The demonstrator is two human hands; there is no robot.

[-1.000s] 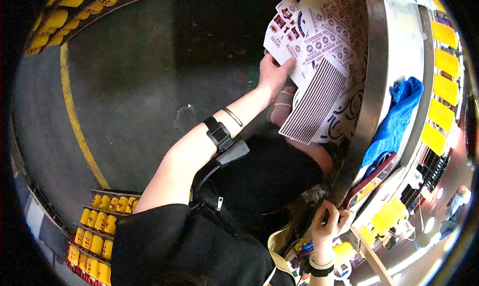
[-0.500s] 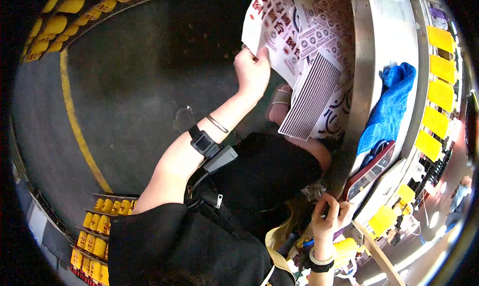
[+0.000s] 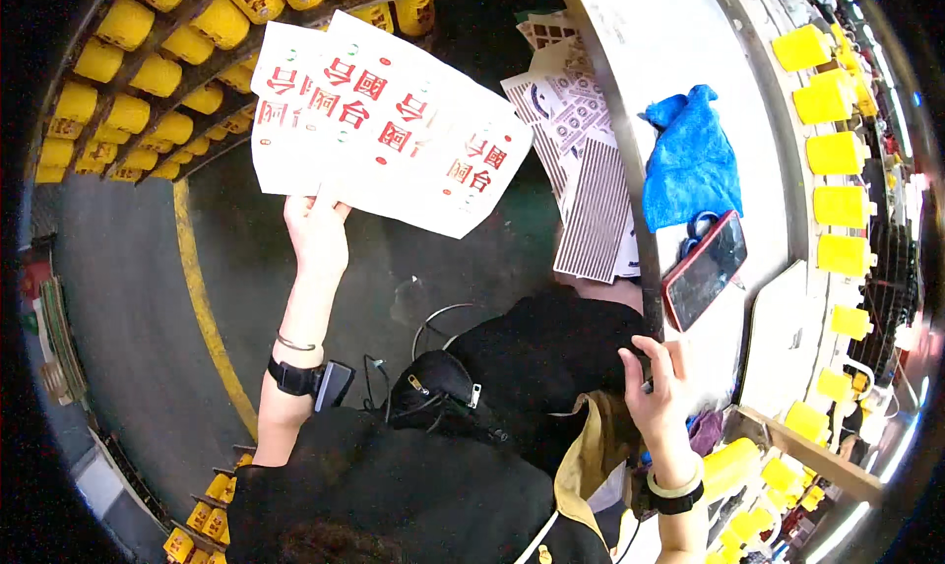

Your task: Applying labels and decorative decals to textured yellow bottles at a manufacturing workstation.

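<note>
My left hand (image 3: 317,231) pinches the lower edge of white printed sheets (image 3: 404,131) with red characters. At least two sheets overlap, held up over the floor at the left. My right hand (image 3: 658,382) holds nothing; its thumb and fingers are apart, slightly curled, beside the white worktable's near edge. Nearest to it on the table lies a red-edged phone (image 3: 705,269). Beyond the phone, a crumpled blue cloth (image 3: 694,160) rests there too. More printed sheets, among them a striped sheet (image 3: 597,210), lie in a pile left of the table edge.
Racks of yellow jars (image 3: 187,47) fill the far left. A row of yellow containers (image 3: 841,207) lines the table's far side. A wooden bar (image 3: 812,451) crosses at the lower right. A yellow line (image 3: 202,303) runs along the dark floor.
My left hand has moved left, away from the pile, carrying the sheets with it. My right hand has opened its fingers and shifted slightly up. The view has turned left.
</note>
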